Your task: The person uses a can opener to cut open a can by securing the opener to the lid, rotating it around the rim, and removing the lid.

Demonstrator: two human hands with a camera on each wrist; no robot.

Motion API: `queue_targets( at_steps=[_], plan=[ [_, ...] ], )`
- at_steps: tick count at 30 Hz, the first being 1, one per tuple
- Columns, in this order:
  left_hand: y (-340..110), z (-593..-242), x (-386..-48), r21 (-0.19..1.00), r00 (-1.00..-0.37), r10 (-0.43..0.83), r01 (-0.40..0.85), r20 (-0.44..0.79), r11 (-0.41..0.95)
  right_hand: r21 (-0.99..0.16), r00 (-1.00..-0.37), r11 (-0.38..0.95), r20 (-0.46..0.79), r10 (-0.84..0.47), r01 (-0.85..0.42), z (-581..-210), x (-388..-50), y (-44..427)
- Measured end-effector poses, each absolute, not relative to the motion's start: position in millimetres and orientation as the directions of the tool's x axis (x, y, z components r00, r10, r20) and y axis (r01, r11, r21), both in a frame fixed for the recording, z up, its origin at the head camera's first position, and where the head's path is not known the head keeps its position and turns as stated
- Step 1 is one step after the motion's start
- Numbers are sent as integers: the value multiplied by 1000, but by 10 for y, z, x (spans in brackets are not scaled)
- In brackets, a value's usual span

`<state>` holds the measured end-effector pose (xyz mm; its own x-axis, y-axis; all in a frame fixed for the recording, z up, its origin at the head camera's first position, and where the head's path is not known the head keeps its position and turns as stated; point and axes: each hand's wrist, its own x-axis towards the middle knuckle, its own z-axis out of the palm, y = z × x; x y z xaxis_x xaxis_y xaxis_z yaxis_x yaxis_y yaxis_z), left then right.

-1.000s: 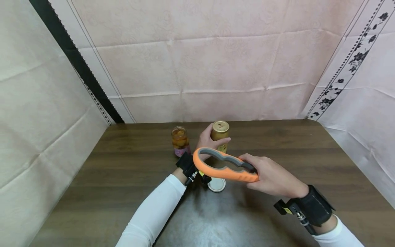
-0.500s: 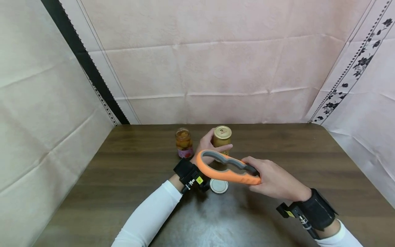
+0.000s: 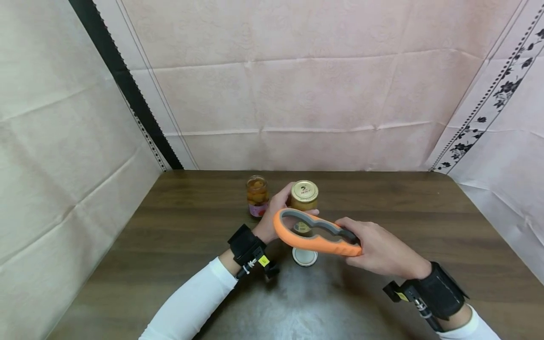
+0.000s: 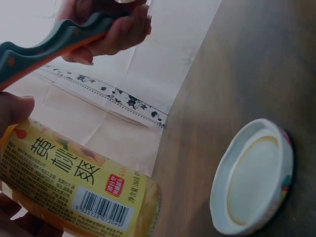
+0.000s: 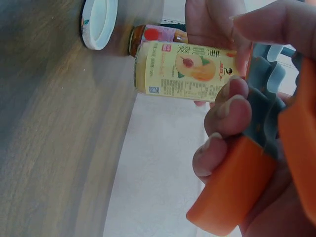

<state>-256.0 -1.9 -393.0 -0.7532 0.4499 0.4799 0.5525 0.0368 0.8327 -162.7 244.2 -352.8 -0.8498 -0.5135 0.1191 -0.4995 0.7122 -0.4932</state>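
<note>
In the head view the left hand point(image 3: 272, 219) grips a yellow-labelled jar point(image 3: 304, 194) with a gold lid. The left wrist view shows the jar's label point(image 4: 74, 177) with the thumb and fingers around its upper part. An orange and grey loop-shaped opener point(image 3: 316, 242) is held by the right hand point(image 3: 382, 245) at one end; its other end overlaps the left hand and jar in the head view. Fingers of the right hand curl round the opener point(image 5: 237, 182) in the right wrist view. Whether the opener touches the jar is hard to tell.
An uncapped jar point(image 3: 257, 196) with a purple label and brownish pieces inside stands left of the left hand. A white-lined lid point(image 3: 304, 257) lies inside up on the wooden table point(image 3: 204, 236). Pale cloth point(image 3: 318, 94) hangs behind.
The left hand has drawn the gold-lidded jar nearer to the opener, with the jar's top tilted more toward the head camera. The right hand keeps hold of the opener, nearly unmoved.
</note>
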Motion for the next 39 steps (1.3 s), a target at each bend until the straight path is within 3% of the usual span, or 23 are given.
queue_targets(
  at_steps=[5, 12, 20, 31, 39],
  plan=[
    [-97, -3979, -2568, 835, -736, 473, 550, 484, 3, -493, -846, 707, 127, -518, -507, -3529, -1616, 2442],
    [-263, -4030, -2521, 852, -793, 452, 509, 408, 124, -525, -853, 697, 118, -509, -489, -3515, -1592, 2430],
    [-409, -4023, -2378, 896, -846, 404, 427, 348, 121, -504, -840, 689, 159, -519, -521, -3509, -1594, 2411],
    [-570, -4074, -2246, 872, -828, 443, 456, 343, 177, -514, -831, 666, 208, -516, -541, -3530, -1599, 2414],
    [-678, -4060, -2134, 904, -859, 448, 373, 249, 211, -495, -840, 680, 272, -470, -541, -3555, -1605, 2407]
  ],
)
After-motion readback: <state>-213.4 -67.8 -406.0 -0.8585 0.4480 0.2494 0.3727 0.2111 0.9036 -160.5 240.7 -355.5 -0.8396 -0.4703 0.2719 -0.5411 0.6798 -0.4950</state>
